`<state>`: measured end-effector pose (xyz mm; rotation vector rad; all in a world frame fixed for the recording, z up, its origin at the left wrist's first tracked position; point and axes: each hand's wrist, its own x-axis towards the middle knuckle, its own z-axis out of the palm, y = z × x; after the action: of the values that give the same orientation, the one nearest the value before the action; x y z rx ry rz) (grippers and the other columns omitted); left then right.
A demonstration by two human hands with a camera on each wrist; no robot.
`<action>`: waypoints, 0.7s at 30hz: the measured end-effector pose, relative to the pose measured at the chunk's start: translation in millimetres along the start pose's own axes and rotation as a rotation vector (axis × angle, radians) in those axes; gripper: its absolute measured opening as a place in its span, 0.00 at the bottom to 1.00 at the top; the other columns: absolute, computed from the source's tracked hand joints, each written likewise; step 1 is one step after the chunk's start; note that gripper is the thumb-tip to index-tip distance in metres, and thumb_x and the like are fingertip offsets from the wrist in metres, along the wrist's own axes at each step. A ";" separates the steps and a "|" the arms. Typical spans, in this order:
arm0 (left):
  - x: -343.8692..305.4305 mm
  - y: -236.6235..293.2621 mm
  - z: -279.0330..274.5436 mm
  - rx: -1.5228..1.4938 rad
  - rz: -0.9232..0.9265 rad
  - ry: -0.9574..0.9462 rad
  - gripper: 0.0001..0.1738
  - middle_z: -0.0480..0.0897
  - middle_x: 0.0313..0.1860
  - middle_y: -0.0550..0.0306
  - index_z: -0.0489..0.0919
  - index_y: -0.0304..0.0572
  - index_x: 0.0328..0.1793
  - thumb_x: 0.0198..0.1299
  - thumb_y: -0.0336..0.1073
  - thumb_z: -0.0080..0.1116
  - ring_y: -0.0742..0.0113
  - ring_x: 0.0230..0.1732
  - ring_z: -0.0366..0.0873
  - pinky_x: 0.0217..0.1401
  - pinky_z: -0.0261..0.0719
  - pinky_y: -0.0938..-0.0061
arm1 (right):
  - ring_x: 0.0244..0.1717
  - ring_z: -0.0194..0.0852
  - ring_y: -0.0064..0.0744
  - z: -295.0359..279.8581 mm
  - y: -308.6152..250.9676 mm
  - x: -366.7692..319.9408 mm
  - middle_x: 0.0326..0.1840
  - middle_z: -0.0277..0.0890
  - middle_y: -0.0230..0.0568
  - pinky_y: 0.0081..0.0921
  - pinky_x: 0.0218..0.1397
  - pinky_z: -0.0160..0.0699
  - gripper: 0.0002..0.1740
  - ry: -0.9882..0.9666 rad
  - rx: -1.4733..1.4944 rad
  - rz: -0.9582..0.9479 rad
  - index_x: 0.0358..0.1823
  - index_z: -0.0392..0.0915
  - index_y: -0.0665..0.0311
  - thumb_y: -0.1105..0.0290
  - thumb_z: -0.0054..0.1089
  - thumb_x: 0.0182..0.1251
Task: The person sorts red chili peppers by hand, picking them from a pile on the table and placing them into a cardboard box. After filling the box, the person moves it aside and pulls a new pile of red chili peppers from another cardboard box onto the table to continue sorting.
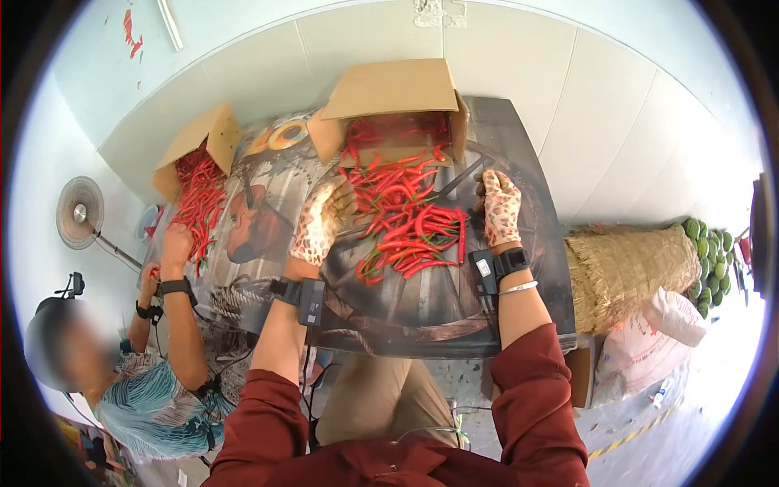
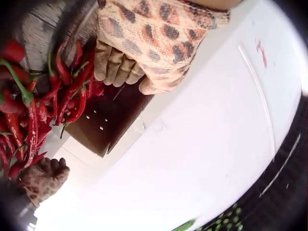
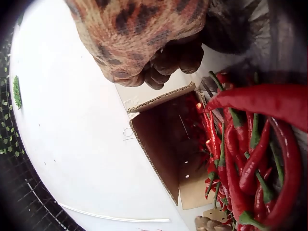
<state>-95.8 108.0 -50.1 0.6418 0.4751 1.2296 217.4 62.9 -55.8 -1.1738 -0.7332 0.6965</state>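
Note:
A heap of red chili peppers [image 1: 406, 215] with green stems lies on the table between the two hands and trails back into an open cardboard box [image 1: 398, 154]. At the heap's left side is the left hand [image 1: 323, 217], in a spotted glove with tan fingers. Its fingers are loosely bent, and no pepper shows in them in the left wrist view. The right hand [image 1: 501, 203], gloved alike, hovers right of the heap with its fingers loosely curled; the right wrist view shows nothing in them. Large chili peppers [image 3: 260, 159] fill that view's right side.
On the left, another person's hands [image 1: 174, 243] are at a second pile of chili peppers [image 1: 199, 195] spilling from a smaller cardboard box [image 1: 219, 138]. A fan [image 1: 79, 213] stands beyond. Right of the table [image 1: 527, 304] are a straw-coloured bundle [image 1: 633, 272] and a white sack [image 1: 641, 349].

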 end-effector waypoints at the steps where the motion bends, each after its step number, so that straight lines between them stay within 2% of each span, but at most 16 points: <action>1: 4.2 1.9 16.0 0.230 0.033 -0.067 0.21 0.78 0.50 0.45 0.70 0.32 0.59 0.65 0.37 0.50 0.58 0.50 0.78 0.55 0.79 0.66 | 0.16 0.65 0.20 0.3 -2.1 -2.0 0.23 0.73 0.32 0.19 0.17 0.66 0.13 -0.008 0.023 0.018 0.37 0.79 0.67 0.63 0.56 0.66; 3: 23.8 -1.0 34.7 0.590 0.095 -0.183 0.21 0.79 0.50 0.46 0.71 0.30 0.59 0.64 0.36 0.52 0.61 0.50 0.78 0.55 0.79 0.72 | 0.17 0.65 0.20 0.4 -2.6 -3.2 0.23 0.73 0.32 0.19 0.18 0.66 0.13 -0.016 0.043 0.033 0.37 0.79 0.67 0.63 0.56 0.67; 4: 33.4 -5.5 47.5 0.588 0.095 -0.186 0.21 0.79 0.50 0.46 0.71 0.30 0.59 0.64 0.36 0.52 0.61 0.50 0.78 0.55 0.79 0.72 | 0.17 0.64 0.18 0.2 0.5 -1.9 0.22 0.72 0.30 0.19 0.18 0.64 0.12 -0.022 0.029 0.021 0.35 0.79 0.66 0.63 0.56 0.66; 6: 50.4 -19.4 84.4 0.958 0.218 -0.404 0.20 0.78 0.52 0.47 0.72 0.31 0.59 0.64 0.36 0.52 0.63 0.52 0.78 0.58 0.76 0.74 | 0.18 0.63 0.17 -0.8 6.1 1.3 0.20 0.72 0.29 0.19 0.19 0.61 0.11 -0.024 0.017 0.001 0.33 0.79 0.66 0.64 0.56 0.66; 8: 67.7 -36.7 114.0 1.457 0.327 -0.452 0.20 0.77 0.57 0.49 0.71 0.33 0.60 0.65 0.37 0.51 0.61 0.55 0.76 0.60 0.73 0.74 | 0.19 0.63 0.16 -1.5 8.0 3.7 0.20 0.73 0.29 0.19 0.21 0.61 0.12 -0.041 -0.080 -0.051 0.32 0.79 0.67 0.65 0.56 0.65; 9: 80.1 -48.3 119.3 1.552 0.385 -0.539 0.21 0.75 0.60 0.49 0.70 0.38 0.63 0.65 0.38 0.48 0.55 0.61 0.71 0.66 0.67 0.68 | 0.21 0.65 0.18 -1.9 8.3 4.0 0.21 0.74 0.32 0.20 0.25 0.65 0.12 -0.046 -0.087 -0.029 0.33 0.79 0.69 0.65 0.56 0.65; 10: 91.3 -58.2 122.8 1.672 0.378 -0.569 0.22 0.72 0.63 0.44 0.72 0.41 0.63 0.64 0.40 0.47 0.51 0.65 0.66 0.68 0.62 0.66 | 0.24 0.68 0.21 -2.3 23.4 12.3 0.23 0.76 0.35 0.22 0.30 0.68 0.12 -0.026 -0.112 -0.099 0.35 0.79 0.70 0.66 0.56 0.64; 12: 108.7 -77.1 127.9 1.949 0.370 -0.529 0.24 0.71 0.63 0.43 0.70 0.47 0.65 0.61 0.39 0.47 0.50 0.65 0.66 0.67 0.63 0.65 | 0.27 0.70 0.23 -2.2 18.6 9.6 0.26 0.77 0.38 0.23 0.35 0.70 0.12 -0.032 -0.145 -0.088 0.36 0.79 0.72 0.66 0.57 0.64; 13: 114.3 -83.8 124.2 1.944 0.365 -0.532 0.24 0.71 0.63 0.43 0.70 0.47 0.65 0.61 0.39 0.47 0.50 0.65 0.66 0.67 0.63 0.65 | 0.26 0.70 0.23 -1.7 15.9 8.4 0.26 0.77 0.39 0.23 0.33 0.70 0.12 -0.046 -0.141 -0.091 0.36 0.79 0.72 0.66 0.57 0.64; 15: 125.7 -93.7 116.3 2.083 0.185 -0.482 0.25 0.73 0.60 0.42 0.69 0.45 0.65 0.61 0.39 0.47 0.49 0.65 0.66 0.67 0.62 0.64 | 0.26 0.70 0.23 -0.7 10.2 5.4 0.26 0.77 0.39 0.23 0.33 0.70 0.12 -0.054 -0.126 -0.054 0.37 0.79 0.71 0.66 0.57 0.64; 18: 124.3 -88.4 123.0 2.110 0.212 -0.530 0.24 0.74 0.57 0.42 0.71 0.44 0.62 0.58 0.38 0.49 0.47 0.60 0.70 0.63 0.67 0.63 | 0.24 0.70 0.24 -2.2 14.8 8.3 0.25 0.77 0.40 0.25 0.30 0.70 0.13 -0.062 -0.120 -0.054 0.38 0.78 0.71 0.66 0.57 0.64; 19: 121.3 -87.8 124.7 2.111 0.284 -0.533 0.20 0.76 0.53 0.43 0.75 0.44 0.56 0.55 0.34 0.52 0.46 0.55 0.73 0.58 0.70 0.62 | 0.24 0.70 0.24 -1.8 14.9 7.9 0.26 0.77 0.40 0.25 0.30 0.70 0.12 -0.061 -0.122 -0.058 0.37 0.79 0.71 0.66 0.57 0.63; 21: 112.7 -85.8 128.7 2.062 0.282 -0.537 0.18 0.76 0.51 0.44 0.76 0.44 0.53 0.55 0.33 0.53 0.47 0.54 0.73 0.57 0.71 0.62 | 0.25 0.71 0.26 -1.3 12.6 6.6 0.26 0.77 0.42 0.25 0.32 0.71 0.12 -0.063 -0.138 -0.059 0.37 0.79 0.71 0.66 0.57 0.63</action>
<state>79.8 174.6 -13.1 2.7209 1.1295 0.3142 221.0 70.6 -67.4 -1.2546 -0.8767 0.6435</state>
